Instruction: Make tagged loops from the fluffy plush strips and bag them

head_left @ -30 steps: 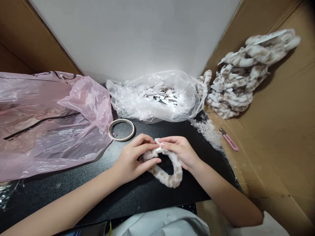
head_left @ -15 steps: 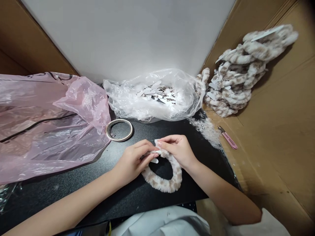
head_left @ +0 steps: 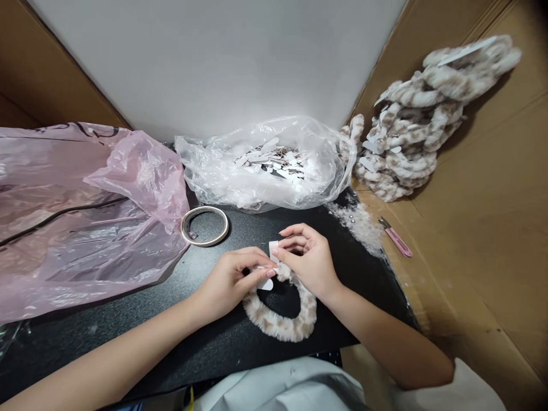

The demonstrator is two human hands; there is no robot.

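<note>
A fluffy cream-and-beige ring (head_left: 280, 328), perhaps a plush headband, lies on the black table between my hands. My left hand (head_left: 226, 282) is closed on its upper left part, thumb and fingertips pinched together. A small white tag (head_left: 266, 284) hangs below those fingertips, inside the ring. From the top of the ring a short white strip (head_left: 273, 246) stands up. My right hand (head_left: 310, 260) is beside it with its thumb against the strip's edge; the index finger is raised and parted from the thumb.
A tape roll (head_left: 204, 226) lies behind my left hand, near a pink plastic bag (head_left: 141, 228). Farther back is a clear bag (head_left: 205, 165) holding many white tags (head_left: 269, 157). At right are a pile of fluffy rings (head_left: 406, 131), pink thread snips (head_left: 398, 240) and cardboard (head_left: 483, 257).
My right hand's fingers have spread from their pinch at the white strip, and more of the strip shows. My left hand keeps hold of the ring. The view has shifted slightly.
</note>
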